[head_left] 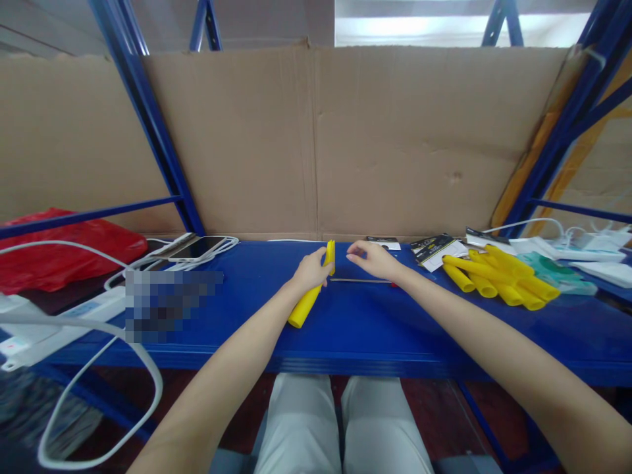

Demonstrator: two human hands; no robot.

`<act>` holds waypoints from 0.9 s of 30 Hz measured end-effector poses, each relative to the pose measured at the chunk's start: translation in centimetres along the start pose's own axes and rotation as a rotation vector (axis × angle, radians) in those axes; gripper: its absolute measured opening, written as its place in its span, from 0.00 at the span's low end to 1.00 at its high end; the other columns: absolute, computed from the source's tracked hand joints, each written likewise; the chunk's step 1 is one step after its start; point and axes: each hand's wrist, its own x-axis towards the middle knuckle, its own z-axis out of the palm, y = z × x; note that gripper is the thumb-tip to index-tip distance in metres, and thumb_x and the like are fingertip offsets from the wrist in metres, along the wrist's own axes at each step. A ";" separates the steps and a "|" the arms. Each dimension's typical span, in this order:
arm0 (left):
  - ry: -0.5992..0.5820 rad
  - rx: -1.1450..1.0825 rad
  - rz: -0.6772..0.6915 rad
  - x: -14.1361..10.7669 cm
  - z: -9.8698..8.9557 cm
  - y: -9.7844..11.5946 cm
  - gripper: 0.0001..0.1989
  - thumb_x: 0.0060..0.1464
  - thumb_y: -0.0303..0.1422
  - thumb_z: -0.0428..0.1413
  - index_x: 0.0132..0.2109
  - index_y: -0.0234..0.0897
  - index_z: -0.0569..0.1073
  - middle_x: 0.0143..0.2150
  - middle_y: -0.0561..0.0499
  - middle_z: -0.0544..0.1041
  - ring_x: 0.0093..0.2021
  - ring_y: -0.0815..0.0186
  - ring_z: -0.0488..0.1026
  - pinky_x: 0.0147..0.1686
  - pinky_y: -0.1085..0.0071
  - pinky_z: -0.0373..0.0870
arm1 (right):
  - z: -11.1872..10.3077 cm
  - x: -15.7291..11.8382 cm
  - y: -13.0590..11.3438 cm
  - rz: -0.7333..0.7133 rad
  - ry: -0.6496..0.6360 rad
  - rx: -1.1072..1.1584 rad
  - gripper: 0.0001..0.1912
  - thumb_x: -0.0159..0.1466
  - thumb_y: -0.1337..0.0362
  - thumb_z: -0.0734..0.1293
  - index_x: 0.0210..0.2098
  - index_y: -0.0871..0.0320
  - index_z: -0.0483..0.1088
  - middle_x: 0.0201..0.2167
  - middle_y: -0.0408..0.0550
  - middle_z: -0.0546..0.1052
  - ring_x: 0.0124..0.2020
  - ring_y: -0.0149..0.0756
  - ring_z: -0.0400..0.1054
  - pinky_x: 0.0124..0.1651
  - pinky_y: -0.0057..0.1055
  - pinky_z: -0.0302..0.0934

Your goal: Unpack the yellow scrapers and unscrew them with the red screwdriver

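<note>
Left hand (pixel 313 268) wraps the yellow tube (pixel 305 307) around mid-length; near end sticks out toward the wearer, far end past the fingers. Tube looks light, smooth, fairly soft: likely squashes under a hard squeeze, may slip. Best hold: mid-length, light wrap. Right hand (pixel 374 259) hovers just beside, fingers loosely curled, nothing visible in it. Thin rod (pixel 360 281) lies on the surface (pixel 365 329) just below it; more yellow tubes (pixel 501 276) pile to its right.
</note>
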 end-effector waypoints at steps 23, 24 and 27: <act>0.010 0.105 0.100 -0.4 -0.1 0.5 0.16 0.54 0.34 0.51 0.51 0.39 0.67 0.25 0.52 0.76 0.24 0.66 0.74 0.28 0.73 0.69 | 5.2 0.9 0.6 0.096 0.117 0.419 0.10 0.57 0.60 0.64 0.37 0.57 0.65 0.37 0.49 0.73 0.40 0.36 0.69 0.44 0.37 0.64; 0.008 0.111 0.105 -0.4 -0.1 0.4 0.17 0.54 0.34 0.51 0.51 0.39 0.66 0.26 0.52 0.76 0.25 0.66 0.75 0.28 0.73 0.69 | 5.3 0.9 0.6 0.101 0.120 0.410 0.11 0.57 0.59 0.64 0.37 0.57 0.65 0.36 0.48 0.73 0.39 0.37 0.69 0.44 0.37 0.64; 0.000 0.098 0.117 -0.4 -0.1 0.3 0.16 0.55 0.36 0.51 0.51 0.38 0.66 0.26 0.52 0.75 0.25 0.66 0.74 0.28 0.73 0.69 | 5.5 1.0 0.7 0.124 0.121 0.411 0.11 0.58 0.58 0.64 0.36 0.57 0.65 0.34 0.47 0.74 0.36 0.36 0.70 0.43 0.37 0.65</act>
